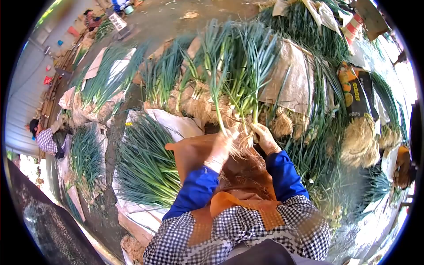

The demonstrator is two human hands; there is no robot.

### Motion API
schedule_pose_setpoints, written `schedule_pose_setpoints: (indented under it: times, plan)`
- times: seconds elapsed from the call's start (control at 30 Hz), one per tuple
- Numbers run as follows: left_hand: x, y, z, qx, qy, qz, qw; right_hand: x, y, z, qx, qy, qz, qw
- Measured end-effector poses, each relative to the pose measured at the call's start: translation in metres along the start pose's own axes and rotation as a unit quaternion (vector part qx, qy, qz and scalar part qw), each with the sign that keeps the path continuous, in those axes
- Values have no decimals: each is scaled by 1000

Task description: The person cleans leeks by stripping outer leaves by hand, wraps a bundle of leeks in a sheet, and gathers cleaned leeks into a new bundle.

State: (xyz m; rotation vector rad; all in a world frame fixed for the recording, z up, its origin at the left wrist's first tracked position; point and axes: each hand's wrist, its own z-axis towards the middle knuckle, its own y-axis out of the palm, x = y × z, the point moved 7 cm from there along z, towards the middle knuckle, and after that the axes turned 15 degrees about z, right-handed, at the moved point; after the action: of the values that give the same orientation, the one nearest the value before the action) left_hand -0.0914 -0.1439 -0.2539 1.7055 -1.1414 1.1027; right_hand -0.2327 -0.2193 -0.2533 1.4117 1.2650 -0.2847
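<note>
My left hand [221,149] is closed around the lower end of a green onion [216,95], whose long leaves point up and away from me. To the right, my right hand [266,138] pinches other green onions [255,88] close to their roots. Pale, stringy roots [242,143] hang down between my two hands. Below them an orange-brown apron [190,152] covers my lap. Just beyond the hands stands a thick bunch of green onions with tan, bushy roots [198,105].
A pile of green onions [145,163] lies on white sheeting at the left. More heaps lie at the upper right, near a black printed bag [358,90]. Another person [47,139] sits at the far left, and one [91,20] is at the upper left.
</note>
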Motion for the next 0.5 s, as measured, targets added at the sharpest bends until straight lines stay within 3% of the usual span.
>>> schedule_pose_setpoints:
  times: [0.03,0.1,0.17,0.23,0.27,0.3,0.4,0.47,0.5]
  plan:
    - [-43,21,-7,-43,-124,-66,989,8,-6,-7,-21,28,-7,999]
    - [-52,59,-26,-64,-104,-83,989,12,-8,-15,0,66,-36,997]
    - [-75,63,-30,-22,-179,-153,972,19,-28,3,35,17,-80,996]
    - [-86,58,-19,-13,-136,-137,981,36,-42,29,67,-27,-78,994]
    - [-90,54,-14,7,-114,-122,986,16,-39,24,107,-168,-461,865]
    - [-95,50,-9,27,-92,-107,990,9,-29,14,152,-161,-563,796]
    - [-116,46,3,54,-91,-88,990,20,-28,-9,143,-142,-525,827]
    - [-90,45,-6,37,-115,-111,986,1,-23,-58,154,-68,-327,930]
    - [-84,46,-12,19,-141,-133,981,-9,-34,-83,167,-11,-283,944]
